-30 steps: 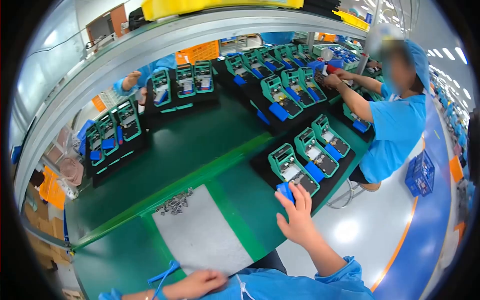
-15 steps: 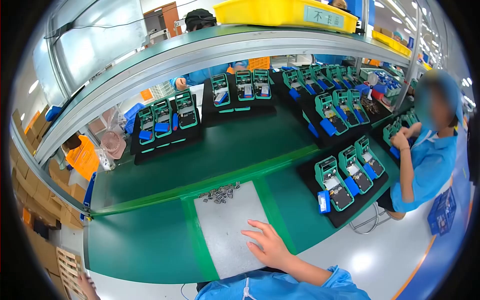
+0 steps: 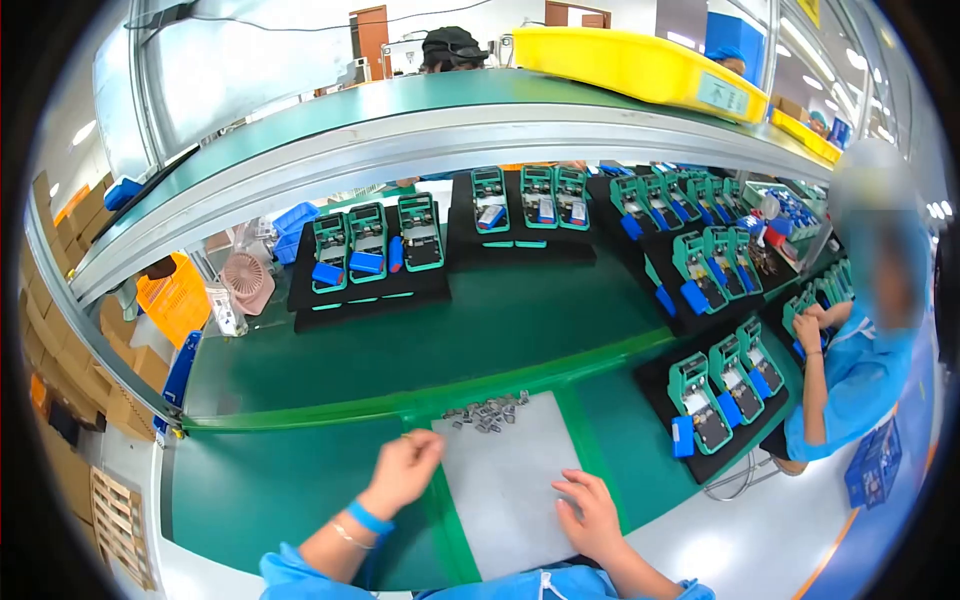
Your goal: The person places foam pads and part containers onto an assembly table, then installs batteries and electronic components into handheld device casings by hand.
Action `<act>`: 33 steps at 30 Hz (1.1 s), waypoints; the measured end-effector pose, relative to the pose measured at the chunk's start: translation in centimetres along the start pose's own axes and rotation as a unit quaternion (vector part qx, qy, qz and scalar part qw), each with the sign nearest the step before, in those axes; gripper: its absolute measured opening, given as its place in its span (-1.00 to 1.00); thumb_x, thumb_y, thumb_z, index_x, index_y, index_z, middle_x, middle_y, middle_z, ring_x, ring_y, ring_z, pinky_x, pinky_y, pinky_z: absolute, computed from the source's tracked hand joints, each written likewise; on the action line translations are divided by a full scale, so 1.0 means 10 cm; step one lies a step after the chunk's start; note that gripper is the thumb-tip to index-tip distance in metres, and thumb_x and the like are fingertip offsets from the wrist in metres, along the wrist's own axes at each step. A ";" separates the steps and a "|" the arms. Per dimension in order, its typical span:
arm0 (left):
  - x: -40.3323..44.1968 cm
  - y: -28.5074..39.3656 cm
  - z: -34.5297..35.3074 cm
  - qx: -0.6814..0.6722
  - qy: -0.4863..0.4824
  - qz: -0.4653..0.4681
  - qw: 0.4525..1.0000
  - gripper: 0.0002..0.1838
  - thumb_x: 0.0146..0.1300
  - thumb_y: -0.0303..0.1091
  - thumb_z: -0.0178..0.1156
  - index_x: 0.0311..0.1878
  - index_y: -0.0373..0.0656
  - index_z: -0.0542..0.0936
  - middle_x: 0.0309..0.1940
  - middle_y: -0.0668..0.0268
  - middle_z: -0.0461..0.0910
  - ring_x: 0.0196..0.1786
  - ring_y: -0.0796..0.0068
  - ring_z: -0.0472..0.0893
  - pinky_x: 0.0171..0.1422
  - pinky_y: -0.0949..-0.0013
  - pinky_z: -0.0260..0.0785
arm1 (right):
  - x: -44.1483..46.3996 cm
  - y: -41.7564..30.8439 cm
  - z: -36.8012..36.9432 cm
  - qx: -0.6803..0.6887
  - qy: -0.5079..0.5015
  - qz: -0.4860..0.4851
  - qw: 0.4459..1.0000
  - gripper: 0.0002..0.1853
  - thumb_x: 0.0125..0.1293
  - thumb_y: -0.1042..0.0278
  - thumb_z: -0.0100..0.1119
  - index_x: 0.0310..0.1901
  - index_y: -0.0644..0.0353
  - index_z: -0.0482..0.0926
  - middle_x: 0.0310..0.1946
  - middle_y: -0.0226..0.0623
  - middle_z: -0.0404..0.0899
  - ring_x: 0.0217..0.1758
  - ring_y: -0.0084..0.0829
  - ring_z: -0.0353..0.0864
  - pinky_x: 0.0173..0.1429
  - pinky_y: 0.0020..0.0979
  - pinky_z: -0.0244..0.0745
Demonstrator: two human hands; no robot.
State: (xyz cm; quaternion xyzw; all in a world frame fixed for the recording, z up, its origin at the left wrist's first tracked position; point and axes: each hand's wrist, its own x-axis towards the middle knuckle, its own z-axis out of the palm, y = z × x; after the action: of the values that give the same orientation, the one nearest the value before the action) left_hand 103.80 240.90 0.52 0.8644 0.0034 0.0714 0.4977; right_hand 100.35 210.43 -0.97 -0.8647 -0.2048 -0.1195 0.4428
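Note:
My left hand, with a blue band at the wrist, is over the green bench beside the left edge of the grey mat. Its fingers are curled together, and what they hold, if anything, is too small to make out. Over the mat's right side is my right hand, fingers apart and nothing in it. Small metal parts lie in a loose pile at the mat's far edge. To the right, green-framed units with blue blocks rest on a black pad.
More green-framed units stand on black pads across the bench. A co-worker in blue sits at the right, hands on a unit. A yellow tray is on the overhead shelf. A pink fan stands at the left.
The view has swung right and up. My right hand has left the blue block by the nearest unit and come over the mat. My left hand has risen beside the mat, its fingers now curled.

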 end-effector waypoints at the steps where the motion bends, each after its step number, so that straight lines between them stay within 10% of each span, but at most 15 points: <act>1: 0.07 -0.07 0.16 -0.049 -0.011 0.027 0.998 -0.78 0.39 -0.29 0.19 -0.16 -0.27 0.66 -0.39 0.23 0.65 -0.34 0.52 0.57 -0.23 0.38 0.45 | 0.00 0.00 0.03 -0.007 0.008 0.009 1.000 -0.68 0.18 0.46 0.30 0.00 0.07 0.66 0.11 -0.20 0.56 0.15 -0.10 0.53 0.17 -0.22 0.50; 9: 0.07 -0.08 0.26 -0.046 -0.051 0.007 0.998 -0.80 0.31 -0.21 0.22 -0.17 -0.10 0.69 -0.46 0.21 0.66 -0.45 0.29 0.64 -0.34 0.30 0.46 | 0.05 -0.18 0.09 -0.137 -0.030 0.004 0.990 -0.57 0.06 0.43 0.33 0.04 0.14 0.61 0.14 -0.09 0.53 0.19 -0.04 0.48 0.25 -0.15 0.43; 11: 0.07 -0.11 0.28 -0.099 -0.047 0.005 0.994 -0.79 0.37 -0.27 0.25 -0.13 -0.23 0.67 -0.48 0.37 0.59 -0.39 0.71 0.52 -0.29 0.53 0.40 | 0.09 -0.15 0.10 -0.125 -0.030 0.019 0.992 -0.55 0.06 0.43 0.33 0.06 0.14 0.60 0.16 -0.07 0.51 0.21 -0.02 0.46 0.28 -0.13 0.41; 12: 0.06 -0.09 0.28 -0.106 -0.046 -0.005 0.993 -0.80 0.35 -0.25 0.21 -0.14 -0.17 0.67 -0.34 0.20 0.69 -0.35 0.26 0.67 -0.27 0.28 0.50 | 0.11 -0.12 0.09 -0.113 -0.032 0.034 0.992 -0.53 0.07 0.42 0.33 0.09 0.13 0.58 0.18 -0.05 0.49 0.23 -0.01 0.45 0.31 -0.12 0.38; 21: 1.48 0.32 0.39 0.086 -0.055 0.206 0.973 -0.53 0.32 -0.29 0.22 0.23 -0.27 0.43 0.22 -0.03 0.47 0.30 -0.04 0.45 0.39 0.12 0.32 | 2.45 0.63 0.00 -0.100 -0.012 -0.076 0.992 -0.53 0.21 0.41 0.24 0.19 0.14 0.47 0.29 0.02 0.35 0.37 0.09 0.31 0.44 -0.09 0.27; 33: 3.73 -0.22 0.88 0.105 0.170 -0.033 0.979 -0.05 0.22 -0.07 0.29 0.47 -0.49 0.07 0.44 -0.42 0.04 0.52 -0.33 0.07 0.60 -0.01 -0.04 | 4.08 2.30 -0.07 -0.090 0.090 0.202 0.971 -0.28 0.25 0.16 0.26 0.35 0.36 0.29 0.23 0.21 0.46 0.31 0.11 0.45 0.39 -0.12 0.36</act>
State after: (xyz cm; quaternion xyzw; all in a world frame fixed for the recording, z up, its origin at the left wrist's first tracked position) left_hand 141.93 237.35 -1.26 0.8866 0.1240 0.2000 0.3982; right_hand 147.15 207.91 -1.20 -0.9101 0.0261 -0.1230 0.3948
